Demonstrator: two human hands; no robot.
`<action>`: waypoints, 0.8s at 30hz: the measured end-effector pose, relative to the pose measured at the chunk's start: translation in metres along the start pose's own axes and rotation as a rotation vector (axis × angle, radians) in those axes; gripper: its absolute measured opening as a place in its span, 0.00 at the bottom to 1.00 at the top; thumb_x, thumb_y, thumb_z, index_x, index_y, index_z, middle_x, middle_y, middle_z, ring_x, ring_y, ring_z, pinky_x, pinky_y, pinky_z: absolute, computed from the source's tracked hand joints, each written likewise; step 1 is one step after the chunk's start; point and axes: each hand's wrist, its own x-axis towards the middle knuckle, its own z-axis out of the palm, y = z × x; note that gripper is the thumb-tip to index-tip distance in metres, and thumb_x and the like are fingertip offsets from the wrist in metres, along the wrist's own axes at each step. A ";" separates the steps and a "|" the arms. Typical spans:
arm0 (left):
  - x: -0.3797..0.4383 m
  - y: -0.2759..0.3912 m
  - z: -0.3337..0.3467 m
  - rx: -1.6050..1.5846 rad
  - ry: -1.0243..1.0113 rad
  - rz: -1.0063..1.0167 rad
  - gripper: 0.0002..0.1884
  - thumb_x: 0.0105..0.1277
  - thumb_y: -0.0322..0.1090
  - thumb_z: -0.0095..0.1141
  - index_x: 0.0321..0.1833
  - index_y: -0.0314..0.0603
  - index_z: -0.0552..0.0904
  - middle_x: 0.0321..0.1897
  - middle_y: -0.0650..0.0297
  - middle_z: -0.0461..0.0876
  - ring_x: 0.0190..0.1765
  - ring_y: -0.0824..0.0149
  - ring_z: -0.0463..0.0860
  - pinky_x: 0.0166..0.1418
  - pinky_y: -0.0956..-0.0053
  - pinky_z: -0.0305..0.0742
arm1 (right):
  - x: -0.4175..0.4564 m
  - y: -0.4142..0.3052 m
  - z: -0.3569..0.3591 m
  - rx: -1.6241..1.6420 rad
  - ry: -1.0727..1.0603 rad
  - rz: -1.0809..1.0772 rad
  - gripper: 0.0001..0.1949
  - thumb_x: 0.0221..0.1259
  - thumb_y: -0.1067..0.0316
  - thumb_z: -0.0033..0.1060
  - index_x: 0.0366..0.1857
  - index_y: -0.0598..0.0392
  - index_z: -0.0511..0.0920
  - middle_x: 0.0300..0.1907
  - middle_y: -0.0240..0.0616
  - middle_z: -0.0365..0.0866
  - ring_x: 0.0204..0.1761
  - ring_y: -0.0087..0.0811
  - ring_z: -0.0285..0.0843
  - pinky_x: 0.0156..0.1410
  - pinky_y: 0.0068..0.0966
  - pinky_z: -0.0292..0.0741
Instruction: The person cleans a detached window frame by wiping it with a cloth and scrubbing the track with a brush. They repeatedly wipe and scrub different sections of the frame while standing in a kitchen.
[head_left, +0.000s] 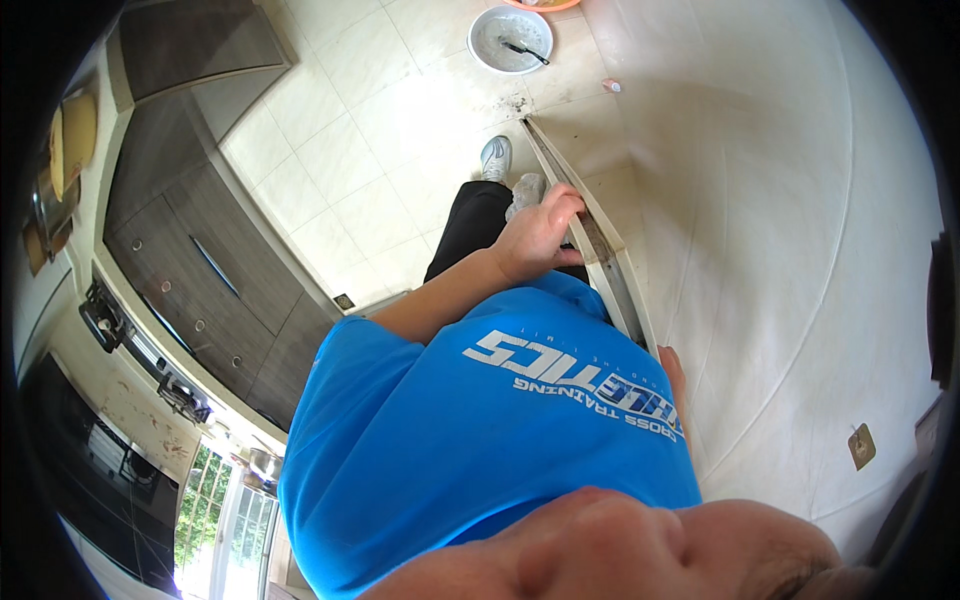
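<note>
My left hand (541, 231) grips the near edge of a long cream panel (616, 289), fingers over the rim and thumb lower down. The panel stands tilted in front of my body on the right, with a grimy brown channel along its narrow side. Its far corner reaches down near the floor tiles. Only a part of my right hand or wrist (673, 369) shows beyond the panel's near end; its fingers are hidden. Farther ahead on the floor stands a white basin (475, 46) of cloudy, sudsy water, with a black-handled tool (529, 52) in it.
Dark debris (514, 105) lies by the panel's far corner. A small pinkish bottle (611, 85) rests near the pale wall at right. Part of an orange basin (551, 6) shows beyond the white one. Grey cabinets (217, 255) and a gas hob (180, 397) are on the left.
</note>
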 end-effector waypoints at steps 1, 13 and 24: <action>-0.001 -0.002 0.000 0.017 0.019 0.020 0.30 0.44 0.30 0.70 0.49 0.38 0.67 0.50 0.53 0.69 0.41 0.47 0.79 0.44 0.61 0.76 | 0.000 -0.003 0.001 0.018 0.002 -0.005 0.11 0.56 0.69 0.54 0.43 0.55 0.75 0.38 0.45 0.73 0.44 0.45 0.74 0.48 0.31 0.71; 0.002 0.000 0.009 -0.016 0.048 -0.023 0.33 0.44 0.29 0.71 0.51 0.37 0.65 0.47 0.53 0.68 0.46 0.45 0.76 0.45 0.62 0.75 | -0.001 0.048 0.009 0.377 -0.041 0.137 0.15 0.54 0.70 0.58 0.46 0.60 0.75 0.39 0.47 0.74 0.44 0.44 0.73 0.51 0.31 0.69; 0.021 0.003 0.019 0.012 0.094 -0.069 0.34 0.44 0.31 0.72 0.52 0.38 0.65 0.50 0.53 0.69 0.47 0.47 0.76 0.44 0.63 0.76 | 0.008 -0.020 -0.015 0.173 0.145 -0.072 0.22 0.42 0.69 0.68 0.46 0.58 0.75 0.38 0.44 0.80 0.44 0.38 0.79 0.51 0.29 0.72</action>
